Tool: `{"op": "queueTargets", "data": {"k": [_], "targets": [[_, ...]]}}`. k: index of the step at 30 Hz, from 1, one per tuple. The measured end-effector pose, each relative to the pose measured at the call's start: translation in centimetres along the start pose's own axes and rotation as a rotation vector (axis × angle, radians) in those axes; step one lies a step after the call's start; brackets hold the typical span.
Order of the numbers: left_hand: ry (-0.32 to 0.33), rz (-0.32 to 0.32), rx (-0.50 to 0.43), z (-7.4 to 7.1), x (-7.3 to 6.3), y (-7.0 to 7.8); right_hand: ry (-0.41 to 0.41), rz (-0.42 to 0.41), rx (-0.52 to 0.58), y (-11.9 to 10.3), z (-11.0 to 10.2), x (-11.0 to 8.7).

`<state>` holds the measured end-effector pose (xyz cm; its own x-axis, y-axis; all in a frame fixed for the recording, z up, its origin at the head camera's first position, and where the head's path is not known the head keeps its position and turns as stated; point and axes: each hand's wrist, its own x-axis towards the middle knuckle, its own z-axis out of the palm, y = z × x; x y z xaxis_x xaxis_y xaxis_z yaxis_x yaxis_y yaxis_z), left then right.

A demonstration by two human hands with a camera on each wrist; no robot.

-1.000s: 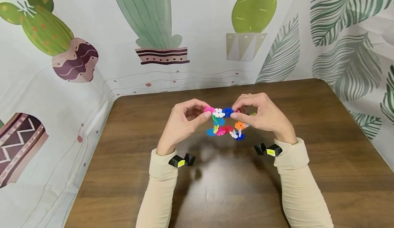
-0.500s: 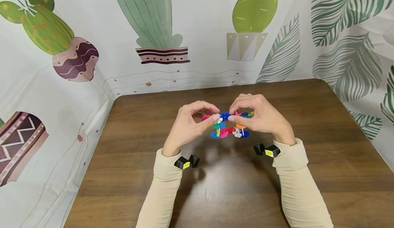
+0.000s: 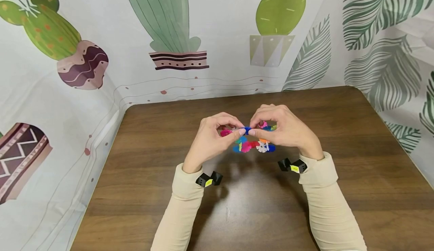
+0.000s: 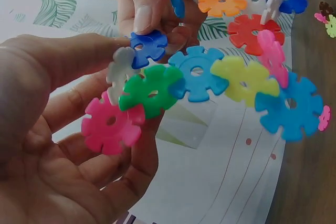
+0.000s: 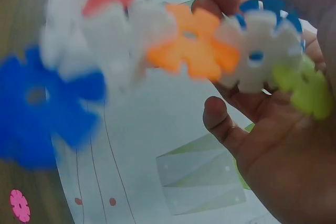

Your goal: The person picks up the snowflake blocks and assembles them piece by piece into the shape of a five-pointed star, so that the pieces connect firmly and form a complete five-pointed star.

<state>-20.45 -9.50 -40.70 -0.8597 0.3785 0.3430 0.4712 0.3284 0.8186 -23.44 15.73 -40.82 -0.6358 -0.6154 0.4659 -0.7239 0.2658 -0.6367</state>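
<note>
A ring-like chain of notched plastic snowflake discs hangs between my hands above the table. My left hand (image 3: 215, 136) pinches its near-top edge with thumb and forefinger, at a dark blue disc (image 4: 148, 48) and a white disc (image 4: 121, 72). From the other side, my right hand (image 3: 288, 127) pinches the same dark blue disc. A pink disc (image 4: 111, 124) and a green disc (image 4: 152, 90) join near the left fingers. An orange disc (image 5: 191, 43) and a lime disc (image 5: 304, 87) belong to the part by the right hand. Fingers hide much of the blue disc.
Below is a brown wooden table (image 3: 254, 206). Loose discs lie on it, among them a pink disc (image 5: 20, 205) and a lime disc (image 4: 331, 26). A cactus-printed cloth (image 3: 223, 25) hangs behind the table's far edge.
My left hand has shifted right along the chain, from the pink disc to the white and dark blue ones. Both hands' fingertips are now close together, and the chain has tilted slightly.
</note>
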Motion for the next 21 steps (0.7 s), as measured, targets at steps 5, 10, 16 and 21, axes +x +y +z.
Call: {"op": "queueTargets", "data": {"k": [5,10,16,21], "targets": [[0.023,-0.012,0.006,-0.2,0.0,-0.1,-0.001,0.045,0.006,0.0,-1.0,-0.5],[0.061,-0.021,0.001,-0.4,0.0,-0.2,-0.020,0.199,-0.018,-0.3,-2.8,-1.8],[0.085,-0.029,0.005,-0.5,0.0,-0.3,-0.036,0.287,-0.015,-0.5,-3.9,-2.6],[0.086,-0.029,0.003,-0.5,-0.1,-0.3,-0.041,0.272,-0.008,-0.5,-4.1,-2.6]]}}
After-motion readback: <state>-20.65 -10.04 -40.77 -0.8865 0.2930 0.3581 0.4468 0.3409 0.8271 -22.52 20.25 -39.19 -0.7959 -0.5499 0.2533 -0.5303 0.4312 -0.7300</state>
